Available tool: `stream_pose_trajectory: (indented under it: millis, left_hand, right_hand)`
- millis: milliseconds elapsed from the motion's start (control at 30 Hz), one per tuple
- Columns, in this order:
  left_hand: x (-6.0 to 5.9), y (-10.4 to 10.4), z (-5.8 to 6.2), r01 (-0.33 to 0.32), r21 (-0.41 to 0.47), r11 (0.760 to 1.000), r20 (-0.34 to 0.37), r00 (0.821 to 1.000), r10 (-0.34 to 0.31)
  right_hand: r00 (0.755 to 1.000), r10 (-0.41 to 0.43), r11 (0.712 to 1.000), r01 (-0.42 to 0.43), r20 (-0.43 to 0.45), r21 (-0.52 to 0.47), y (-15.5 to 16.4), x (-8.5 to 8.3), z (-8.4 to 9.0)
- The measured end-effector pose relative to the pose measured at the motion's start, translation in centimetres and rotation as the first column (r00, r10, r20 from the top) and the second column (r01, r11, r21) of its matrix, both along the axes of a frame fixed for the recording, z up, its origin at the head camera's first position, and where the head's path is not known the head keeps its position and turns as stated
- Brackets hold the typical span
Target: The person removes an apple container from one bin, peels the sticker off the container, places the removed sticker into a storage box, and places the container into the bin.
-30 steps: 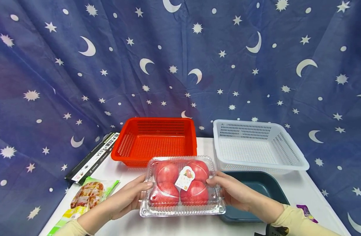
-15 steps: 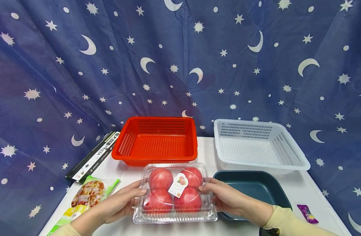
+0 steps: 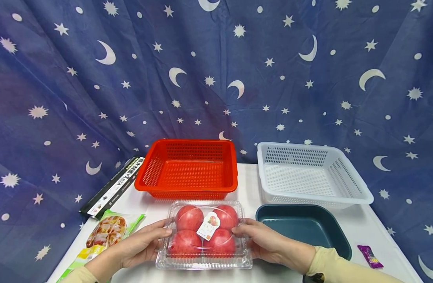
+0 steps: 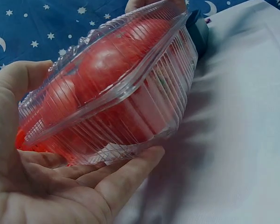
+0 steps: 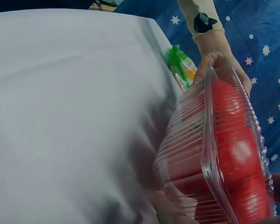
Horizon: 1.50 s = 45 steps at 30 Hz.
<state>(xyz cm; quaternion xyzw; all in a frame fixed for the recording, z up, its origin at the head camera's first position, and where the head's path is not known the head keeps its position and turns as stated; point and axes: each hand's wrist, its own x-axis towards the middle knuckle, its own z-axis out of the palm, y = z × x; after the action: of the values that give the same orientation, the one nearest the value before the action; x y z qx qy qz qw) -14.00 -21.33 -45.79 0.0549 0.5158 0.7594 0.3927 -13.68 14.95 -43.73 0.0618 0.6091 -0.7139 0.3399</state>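
Both hands hold a clear plastic clamshell box (image 3: 204, 264) by its two short ends, close over the white table. Inside, several round red fruits (image 3: 189, 217) show through the lid, and a white label (image 3: 208, 225) with a fruit picture sits among them. My left hand (image 3: 140, 243) grips the left end; in the left wrist view its thumb lies along the lid side and its fingers (image 4: 130, 175) spread beneath the ribbed base. At the opposite end, my right hand (image 3: 269, 243) has its thumb over the lid edge, with fingertips (image 5: 168, 207) under the box in the right wrist view.
A red basket (image 3: 186, 195) stands behind the box, a white basket (image 3: 308, 198) at back right. The dark teal basin (image 3: 301, 226) is partly behind the right forearm. Leftward lie a black-and-white pasta box (image 3: 112, 188) and a food bag (image 3: 108, 230); a purple packet (image 3: 370, 256) lies at right.
Both hands have brought the fruit box down and leftward, toward the person. It now stands apart from the red basket in the head view, and more of the teal basin shows.
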Motion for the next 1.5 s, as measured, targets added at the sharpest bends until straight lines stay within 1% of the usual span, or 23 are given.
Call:
stream_pose_trajectory:
  millis: [167,333,500,633,767,900,1100,1267,1500]
  left_hand:
    - [-0.2,-0.2,-0.6,0.002,0.012,1.000,0.015,1.000,-0.002]
    - [-0.4,-0.3,-1.1,-0.015,0.008,1.000,0.024,1.000,0.015]
    - [-0.7,-0.4,-1.2,-0.030,-0.018,0.999,0.027,0.999,0.030]
    - [-0.8,-0.4,-1.3,-0.040,-0.040,0.998,0.027,0.999,0.041]
    - [-0.9,-0.5,-1.3,-0.034,-0.044,0.998,0.034,0.999,0.036]
    - [-0.9,-0.6,-1.3,-0.026,-0.048,0.999,0.037,0.999,0.027]
    - [-0.9,-0.7,-1.1,-0.045,-0.113,0.993,0.006,0.999,0.046]
    - [-0.5,-0.8,-1.1,-0.056,-0.166,0.985,-0.028,0.998,0.052]
    - [0.1,-0.8,-1.1,-0.069,-0.241,0.968,-0.080,0.995,0.051]
  right_hand:
    - [1.000,-0.009,1.000,0.009,-0.003,0.006,-0.5,0.0,-0.7]
    - [0.999,-0.035,0.999,0.035,0.012,0.024,-0.9,-0.2,-1.0]
    - [0.999,-0.045,0.998,0.045,0.004,0.052,-1.2,-0.2,-1.3]
    - [0.998,-0.057,0.995,0.056,0.014,0.083,-1.2,-0.3,-1.3]
    - [0.998,-0.056,0.994,0.054,0.016,0.092,-1.3,-0.2,-1.4]
    - [0.999,-0.052,0.991,0.052,-0.006,0.121,-1.4,0.0,-1.4]
    - [0.998,-0.054,0.983,0.059,-0.033,0.174,-1.6,0.0,-1.2]
    - [0.997,-0.060,0.975,0.069,-0.049,0.212,-1.7,0.1,-1.3]
    - [0.995,-0.074,0.973,0.087,-0.069,0.213,-1.8,0.4,-1.5]
